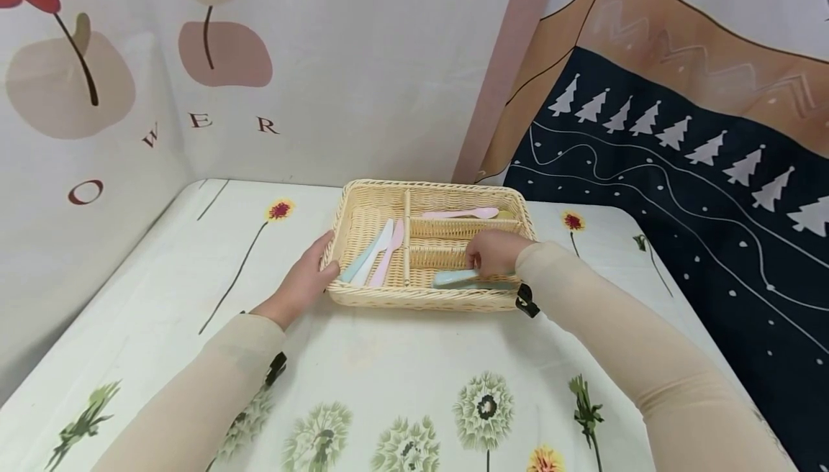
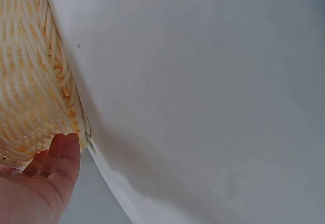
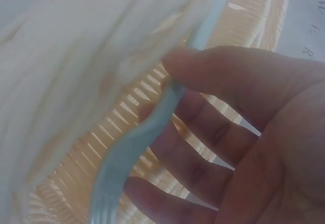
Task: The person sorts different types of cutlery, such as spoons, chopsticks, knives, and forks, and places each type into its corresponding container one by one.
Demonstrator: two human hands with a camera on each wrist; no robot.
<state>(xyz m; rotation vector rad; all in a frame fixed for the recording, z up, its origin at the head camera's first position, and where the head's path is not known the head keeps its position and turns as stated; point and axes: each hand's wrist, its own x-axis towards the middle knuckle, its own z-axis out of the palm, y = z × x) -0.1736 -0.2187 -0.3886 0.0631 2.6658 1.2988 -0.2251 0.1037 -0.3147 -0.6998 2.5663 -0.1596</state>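
A woven wicker basket [image 1: 407,298] with compartments stands on the table. My left hand [image 1: 301,278] grips its left end, thumb at the rim; the left wrist view shows the fingers [image 2: 66,155] against the outer wicker wall. Inside the front right compartment, my right hand [image 1: 495,252] pinches a light blue fork [image 3: 134,138] between thumb and fingers, its tines at the bottom of the right wrist view. Another light blue piece [image 1: 488,286] lies below it, its kind hidden. The left compartment holds a blue knife [image 1: 363,259], a white knife [image 1: 374,255] and a pink knife [image 1: 388,252].
A pink spoon [image 1: 476,213] lies in the back right compartment, beside a partly hidden yellowish piece [image 1: 505,216]. A flower-print cloth [image 1: 363,357] covers the table. Printed curtains [image 1: 363,62] hang close behind the basket, with a dark one [image 1: 648,191] along the right.
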